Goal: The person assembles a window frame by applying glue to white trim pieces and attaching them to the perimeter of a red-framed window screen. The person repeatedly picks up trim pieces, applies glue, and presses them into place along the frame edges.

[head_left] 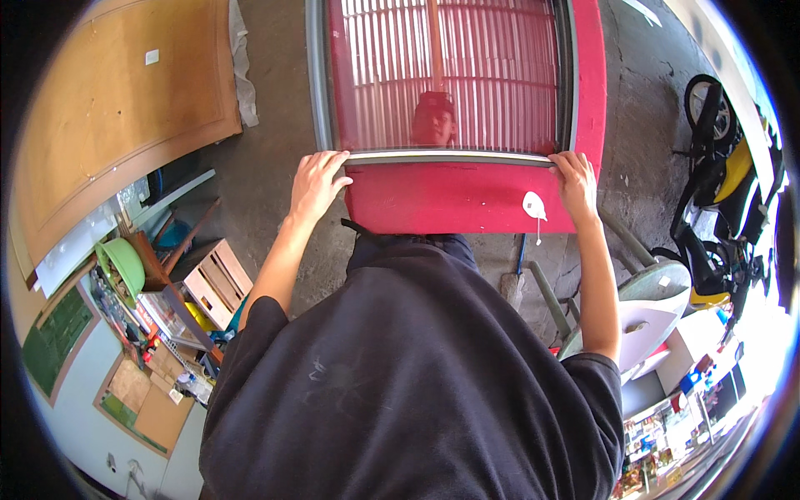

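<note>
A framed glass pane (383, 108) lies flat on a red tabletop (450, 196) in front of me. Its glass mirrors a corrugated roof, and its frame (319, 79) is grey, with a pale strip along the near edge. My left hand (318, 187) grips the near left corner of the frame, thumb apart from the fingers. At the near right corner my right hand (577, 185) holds the frame, its fingers bent over the edge. Close to my right hand, a small white rounded piece with a short cord (533, 204) rests on the red surface.
A large brown wooden panel (125, 125) stands at the left, above a wooden crate (217, 283) and a green bowl (122, 267). To the right are a green-grey chair frame (550, 308) and a black-and-yellow wheeled machine (717, 175). The floor (637, 125) is concrete.
</note>
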The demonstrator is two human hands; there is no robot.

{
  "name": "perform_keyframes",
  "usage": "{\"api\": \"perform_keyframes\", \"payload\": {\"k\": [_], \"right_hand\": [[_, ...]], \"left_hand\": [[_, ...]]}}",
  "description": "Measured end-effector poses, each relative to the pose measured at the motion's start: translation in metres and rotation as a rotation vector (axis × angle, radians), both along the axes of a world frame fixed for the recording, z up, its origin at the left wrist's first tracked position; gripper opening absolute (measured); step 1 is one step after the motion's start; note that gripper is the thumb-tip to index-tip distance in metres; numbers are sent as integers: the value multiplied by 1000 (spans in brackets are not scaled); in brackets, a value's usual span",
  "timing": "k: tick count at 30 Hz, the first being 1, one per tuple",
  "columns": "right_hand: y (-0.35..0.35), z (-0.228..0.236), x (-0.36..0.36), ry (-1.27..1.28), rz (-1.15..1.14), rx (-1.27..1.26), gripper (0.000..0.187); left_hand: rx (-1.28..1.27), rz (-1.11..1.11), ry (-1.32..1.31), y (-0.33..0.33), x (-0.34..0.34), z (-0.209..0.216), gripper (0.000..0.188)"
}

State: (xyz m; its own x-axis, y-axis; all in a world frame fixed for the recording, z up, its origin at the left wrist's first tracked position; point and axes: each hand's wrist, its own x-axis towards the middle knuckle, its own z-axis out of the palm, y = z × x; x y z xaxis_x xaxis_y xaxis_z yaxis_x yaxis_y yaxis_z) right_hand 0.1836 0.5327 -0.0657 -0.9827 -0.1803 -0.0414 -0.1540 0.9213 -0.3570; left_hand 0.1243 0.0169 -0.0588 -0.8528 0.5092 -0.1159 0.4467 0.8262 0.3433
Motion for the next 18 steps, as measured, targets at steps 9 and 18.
{"api": "perform_keyframes", "payload": {"k": [9, 18], "right_hand": [[1, -2, -2, -43, 15, 39, 23], [-58, 26, -34, -334, 225, 180, 45]], "left_hand": [[112, 14, 166, -9, 8, -27, 26], [13, -45, 226, -11, 8, -38, 22]]}}
